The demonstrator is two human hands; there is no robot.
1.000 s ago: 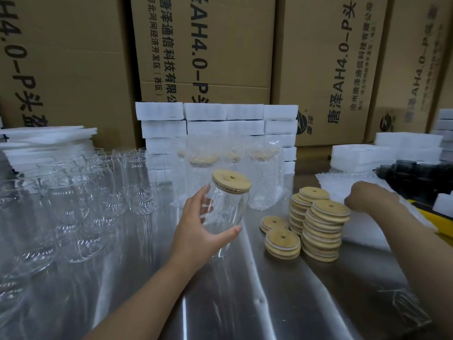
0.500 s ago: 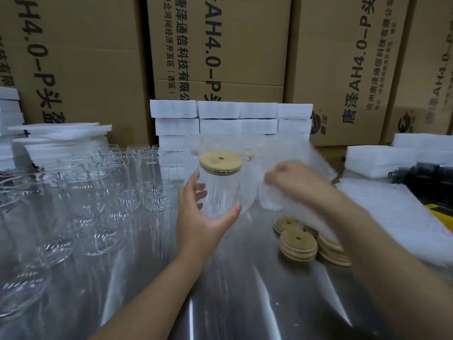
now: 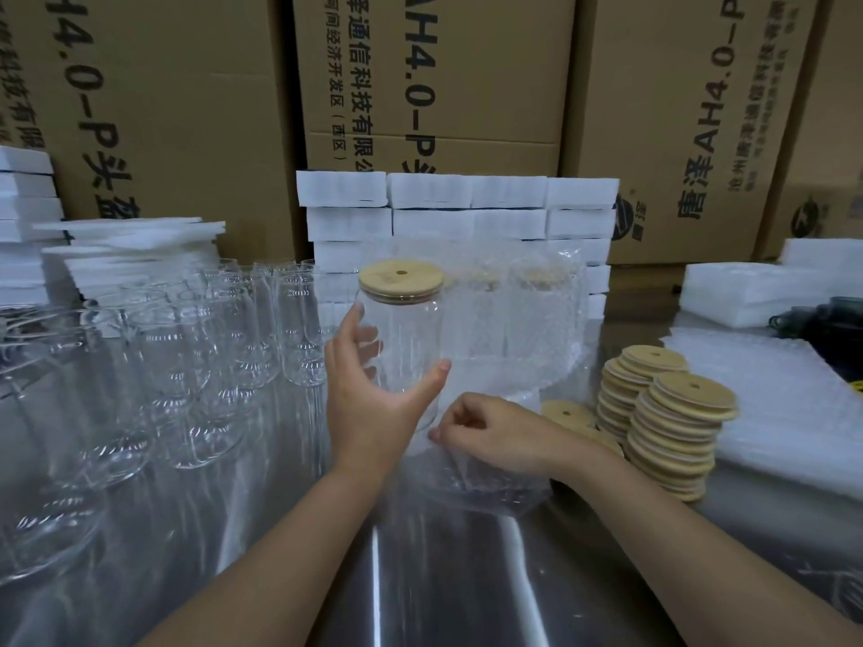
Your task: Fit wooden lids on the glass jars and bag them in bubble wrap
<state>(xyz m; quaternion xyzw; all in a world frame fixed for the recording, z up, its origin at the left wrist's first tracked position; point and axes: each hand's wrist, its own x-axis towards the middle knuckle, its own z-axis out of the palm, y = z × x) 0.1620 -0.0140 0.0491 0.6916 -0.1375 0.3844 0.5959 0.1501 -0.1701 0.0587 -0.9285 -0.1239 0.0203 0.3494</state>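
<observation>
1. The left hand [image 3: 373, 403] holds a glass jar [image 3: 404, 347] upright. Its grip is wide, with the thumb on the near side and the fingers curled round the far side, about halfway up the glass.
2. A wooden lid [image 3: 400, 281] with a small hole sits on the jar's mouth, above the grip.
3. The right hand [image 3: 495, 436] is just beside the jar's base. Its fingers are curled and pinch the edge of a bubble wrap bag [image 3: 481, 490], which lies crumpled on the table [image 3: 443, 581] below that hand.
4. I cannot tell whether the jar's base touches the bag.
5. To the right of the hands stand two stacks of lids [image 3: 677, 441], with a few loose ones beside them.
6. Many empty jars [image 3: 187, 357] crowd the left of the shiny metal table.
7. Behind the held jar stand bagged jars [image 3: 518, 319] with lids on.
8. White foam blocks [image 3: 457, 207] are piled behind them, in front of large printed cardboard boxes [image 3: 429, 63].
9. Sheets of bubble wrap [image 3: 770, 413] lie at the right.
</observation>
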